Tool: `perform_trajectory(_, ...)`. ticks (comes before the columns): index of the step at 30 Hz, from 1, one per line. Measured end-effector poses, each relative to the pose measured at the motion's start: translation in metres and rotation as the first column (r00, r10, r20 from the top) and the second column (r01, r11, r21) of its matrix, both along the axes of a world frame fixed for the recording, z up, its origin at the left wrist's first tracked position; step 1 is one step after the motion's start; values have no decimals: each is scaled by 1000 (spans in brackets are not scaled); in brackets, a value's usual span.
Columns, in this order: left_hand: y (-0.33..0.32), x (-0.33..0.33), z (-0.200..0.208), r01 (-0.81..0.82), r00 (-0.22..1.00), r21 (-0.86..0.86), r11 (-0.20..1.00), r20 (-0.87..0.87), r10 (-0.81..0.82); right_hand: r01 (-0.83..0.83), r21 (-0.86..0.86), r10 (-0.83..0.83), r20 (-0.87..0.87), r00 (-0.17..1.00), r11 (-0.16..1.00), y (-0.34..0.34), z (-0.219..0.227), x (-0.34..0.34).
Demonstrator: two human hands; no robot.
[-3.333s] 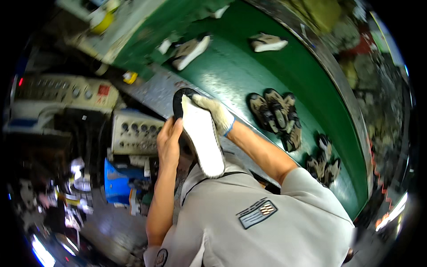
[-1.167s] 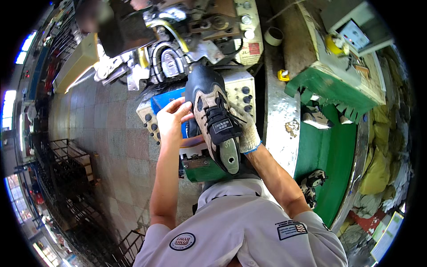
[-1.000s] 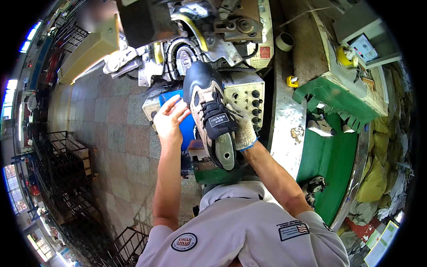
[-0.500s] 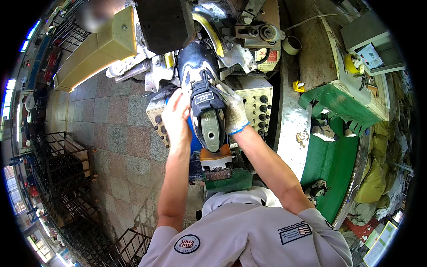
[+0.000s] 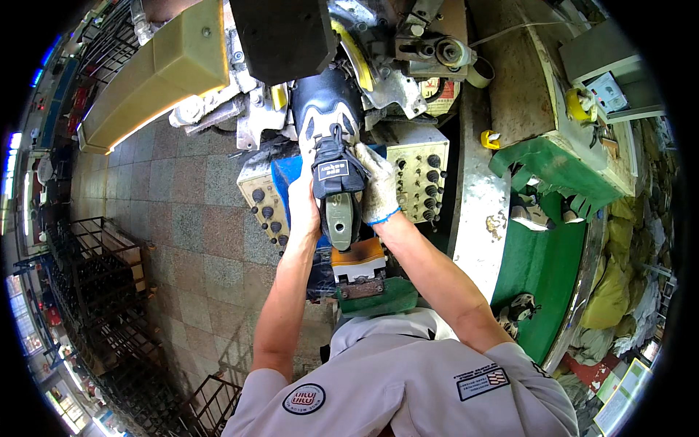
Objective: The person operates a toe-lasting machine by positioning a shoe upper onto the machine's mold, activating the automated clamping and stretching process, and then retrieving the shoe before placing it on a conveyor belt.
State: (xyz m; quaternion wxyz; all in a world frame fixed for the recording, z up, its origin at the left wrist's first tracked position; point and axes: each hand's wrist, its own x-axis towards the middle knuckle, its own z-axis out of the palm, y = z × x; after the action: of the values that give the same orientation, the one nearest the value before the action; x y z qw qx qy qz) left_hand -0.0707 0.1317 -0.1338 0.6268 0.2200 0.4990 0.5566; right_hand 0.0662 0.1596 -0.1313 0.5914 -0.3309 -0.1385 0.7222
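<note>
Toe [image 5: 326, 98] pointing away from me, a black, white and grey laced shoe [image 5: 336, 146] is sitting over a smooth grey-green last [image 5: 339, 215], its front reaching under the dark flat plate [image 5: 282, 40] of a metal machine [image 5: 263, 125]. My bare left hand [image 5: 303, 200] is holding the left side, partly hidden; my right hand [image 5: 380, 188], in a whitish knitted glove [image 5: 381, 197] with a blue edge, is holding the right side. Below the last, an orange-brown topped pad [image 5: 359, 253] is standing. Cream control boxes [image 5: 404, 162] with black knobs [image 5: 433, 175] are flanking the shoe. To my right, another brownish shoe [image 5: 518, 312] is lying on a long green desk [image 5: 546, 273].
</note>
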Motion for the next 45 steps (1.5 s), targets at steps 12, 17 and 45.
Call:
perform_trajectory(12, 4, -3, 3, 49, 998, -16, 999, 26, -49, 14, -12, -15, -71, 997, 1000, -1, -14, -6)
perform_trajectory(17, -2, 7, -10, -26, 996, 47, 999, 83, 22, -38, 13, 38, 52, 998, 999, 1, -2, 3)
perform_trajectory(45, 4, 6, -23, -10, 1000, 202, 979, -8, 11, 11, 72, -30, 260, 965, 997, 8, 3, 5)
